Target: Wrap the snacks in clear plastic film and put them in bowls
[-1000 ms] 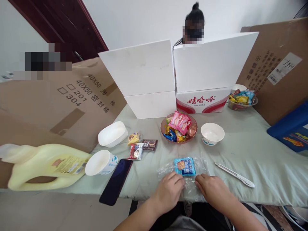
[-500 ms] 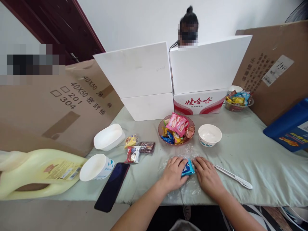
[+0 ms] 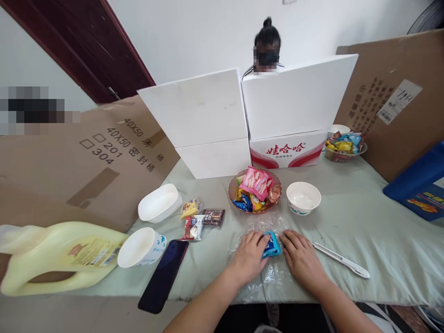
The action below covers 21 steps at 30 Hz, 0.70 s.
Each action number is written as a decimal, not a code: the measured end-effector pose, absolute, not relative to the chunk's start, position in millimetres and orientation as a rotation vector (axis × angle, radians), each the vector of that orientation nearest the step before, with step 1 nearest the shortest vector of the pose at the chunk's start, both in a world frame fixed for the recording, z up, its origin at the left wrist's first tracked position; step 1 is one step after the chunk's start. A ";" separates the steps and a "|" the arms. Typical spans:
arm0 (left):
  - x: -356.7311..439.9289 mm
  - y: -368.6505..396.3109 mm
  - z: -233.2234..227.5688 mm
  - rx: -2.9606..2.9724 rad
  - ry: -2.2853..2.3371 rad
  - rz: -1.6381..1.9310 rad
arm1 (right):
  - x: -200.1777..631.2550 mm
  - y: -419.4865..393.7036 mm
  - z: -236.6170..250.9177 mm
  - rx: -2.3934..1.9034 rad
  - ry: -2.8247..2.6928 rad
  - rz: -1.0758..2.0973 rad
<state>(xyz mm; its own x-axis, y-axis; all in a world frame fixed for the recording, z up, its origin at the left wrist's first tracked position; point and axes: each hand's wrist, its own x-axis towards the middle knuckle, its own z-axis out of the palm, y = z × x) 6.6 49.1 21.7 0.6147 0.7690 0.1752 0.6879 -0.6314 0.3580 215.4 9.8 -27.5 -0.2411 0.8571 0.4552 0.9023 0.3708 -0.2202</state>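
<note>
A blue snack packet [image 3: 273,244] lies on a sheet of transparent plastic film [image 3: 256,224] near the table's front edge. My left hand [image 3: 250,253] is closed on the packet's left side, its thumb at the lower edge and its fingers over the top. To the right of the packet, my right hand [image 3: 301,253] rests flat on the film's right part with its fingers stretched forward, apart from the packet. A white utility knife [image 3: 343,260] lies just right of that hand. Beyond the film stands a reddish bowl [image 3: 234,203] of wrapped snacks, with a white paper bowl [image 3: 304,198] beside it.
Several wrapped snacks [image 3: 193,227], a black phone [image 3: 162,277], a paper cup [image 3: 140,248] and a white dish [image 3: 159,203] are on the left. A yellow jug [image 3: 62,259] and blue bottle [image 3: 421,185] flank the table. White boards [image 3: 211,111] and cardboard [image 3: 388,101] surround it; a person sits behind.
The view has shifted slightly, so the scene sits a little lower. My hands keep nearly the same positions by the blue snack packet.
</note>
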 end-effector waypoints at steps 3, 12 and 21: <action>13.8 42.2 20.0 2.661 1.267 0.391 | 215.5 9.8 -27.9 -1.512 -2.134 -0.119; 14.1 57.7 36.3 2.657 1.214 0.389 | 215.2 9.6 -26.6 -1.532 -2.160 -0.129; 6.8 55.5 25.2 2.404 1.250 0.626 | 215.6 9.7 -29.6 -1.524 -2.166 -0.158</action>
<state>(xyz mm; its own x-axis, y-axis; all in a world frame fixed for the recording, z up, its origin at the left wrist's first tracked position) 6.8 55.5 25.2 0.5110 0.8314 0.2184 0.6726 -0.5449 0.5007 215.6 9.7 -29.6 -0.2614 0.8552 0.4475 0.9111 0.3717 -0.1781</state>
